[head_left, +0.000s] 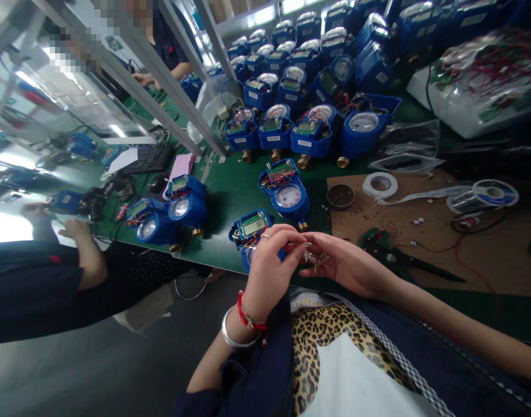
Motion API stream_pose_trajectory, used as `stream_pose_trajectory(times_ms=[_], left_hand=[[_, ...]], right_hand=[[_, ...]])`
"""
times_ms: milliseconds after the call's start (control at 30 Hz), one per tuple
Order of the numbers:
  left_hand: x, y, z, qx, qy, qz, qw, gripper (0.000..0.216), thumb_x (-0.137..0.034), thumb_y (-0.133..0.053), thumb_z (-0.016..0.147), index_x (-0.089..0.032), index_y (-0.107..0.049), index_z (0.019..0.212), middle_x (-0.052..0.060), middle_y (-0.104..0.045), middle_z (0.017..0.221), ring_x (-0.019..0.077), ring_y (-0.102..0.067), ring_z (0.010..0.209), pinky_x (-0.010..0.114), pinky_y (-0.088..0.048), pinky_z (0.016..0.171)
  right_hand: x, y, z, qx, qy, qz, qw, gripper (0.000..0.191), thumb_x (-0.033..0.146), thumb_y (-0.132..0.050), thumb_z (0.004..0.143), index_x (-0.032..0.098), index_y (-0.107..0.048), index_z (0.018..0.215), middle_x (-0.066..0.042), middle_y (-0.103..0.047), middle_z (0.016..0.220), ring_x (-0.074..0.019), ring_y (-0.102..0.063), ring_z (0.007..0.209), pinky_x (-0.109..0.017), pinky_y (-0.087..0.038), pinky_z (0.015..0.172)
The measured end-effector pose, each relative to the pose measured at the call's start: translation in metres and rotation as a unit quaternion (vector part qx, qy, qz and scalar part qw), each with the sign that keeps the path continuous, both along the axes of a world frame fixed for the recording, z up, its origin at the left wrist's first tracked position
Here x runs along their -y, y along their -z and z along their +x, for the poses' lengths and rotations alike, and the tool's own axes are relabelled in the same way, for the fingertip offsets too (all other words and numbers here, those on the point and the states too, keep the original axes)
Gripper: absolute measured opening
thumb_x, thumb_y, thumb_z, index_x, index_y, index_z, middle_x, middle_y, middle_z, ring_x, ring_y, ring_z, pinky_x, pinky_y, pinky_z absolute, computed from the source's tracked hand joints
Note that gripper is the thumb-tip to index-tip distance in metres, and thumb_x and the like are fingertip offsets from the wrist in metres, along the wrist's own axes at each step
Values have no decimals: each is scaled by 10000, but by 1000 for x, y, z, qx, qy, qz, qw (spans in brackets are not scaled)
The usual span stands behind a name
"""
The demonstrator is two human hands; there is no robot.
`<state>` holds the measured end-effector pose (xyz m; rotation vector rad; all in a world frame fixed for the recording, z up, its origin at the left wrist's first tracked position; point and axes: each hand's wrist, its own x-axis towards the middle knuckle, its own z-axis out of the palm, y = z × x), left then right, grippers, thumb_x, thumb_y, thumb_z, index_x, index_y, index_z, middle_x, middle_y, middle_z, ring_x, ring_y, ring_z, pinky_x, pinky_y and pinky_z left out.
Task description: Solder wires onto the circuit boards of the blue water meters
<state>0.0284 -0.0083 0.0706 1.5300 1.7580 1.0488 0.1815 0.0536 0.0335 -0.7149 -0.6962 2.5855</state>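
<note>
My left hand and my right hand meet at the near table edge, fingers pinched together on a small tangle of thin wires held between them. Just behind my left hand lies an open blue water meter with a small LCD screen and loose red wires. My left wrist wears a red string and a silver bangle. A second open blue meter with a white dial lies a little farther back.
Rows of blue meters fill the green table's far side. A brown board on the right bears a tape roll, solder spool, small round tin and pliers. A co-worker's arm rests at left; another person stands far back.
</note>
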Motion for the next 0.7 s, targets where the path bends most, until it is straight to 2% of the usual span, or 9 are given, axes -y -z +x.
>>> stream_pose_trajectory(times_ms=[67, 133, 233, 467, 600, 700], left_hand=[[1, 1, -1, 79, -11, -13, 997, 52, -200, -602, 872, -177, -649, 874, 37, -631, 926, 155, -592, 885, 288, -473, 834], [3, 3, -2, 155, -21, -41, 987, 83, -239, -611, 873, -174, -647, 910, 33, -645, 877, 153, -607, 835, 285, -483, 805], [5, 6, -1, 221, -25, -61, 973, 127, -264, -615, 872, -167, -640, 951, 37, -662, 887, 155, -625, 831, 288, -493, 817], [6, 6, 2, 184, -11, -50, 982, 95, -199, -598, 866, -173, -599, 958, 41, -647, 965, 152, -613, 926, 279, -487, 877], [7, 4, 3, 155, 17, -55, 986, 134, -176, -597, 859, -183, -579, 991, 37, -636, 982, 147, -605, 944, 277, -482, 900], [6, 2, 4, 137, 21, -68, 988, 139, -224, -597, 870, -184, -583, 1002, 39, -639, 993, 150, -607, 947, 277, -482, 894]], right_hand=[[0, 0, 1, 16, -8, 26, 999, 223, 298, -651, 868, 191, -644, 1064, -37, -637, 985, -123, -612, 861, -224, -551, 675], [-1, 0, 1, 30, -15, 48, 998, 244, 302, -681, 847, 188, -637, 1058, -21, -620, 913, -87, -584, 759, -153, -470, 545], [0, -1, 1, 50, -1, 77, 996, 275, 348, -694, 835, 189, -628, 1050, 7, -572, 807, -55, -499, 653, -132, -362, 465], [1, -6, 1, 138, 29, 144, 980, 311, 468, -655, 839, 191, -582, 960, 40, -509, 728, -35, -389, 562, -145, -224, 431], [0, -7, 2, 153, 43, 193, 968, 293, 472, -635, 854, 206, -532, 924, 66, -485, 681, -32, -381, 533, -156, -234, 442], [-1, -9, 4, 168, 32, 254, 952, 274, 471, -604, 877, 208, -540, 923, 70, -465, 650, -43, -395, 548, -171, -262, 458]])
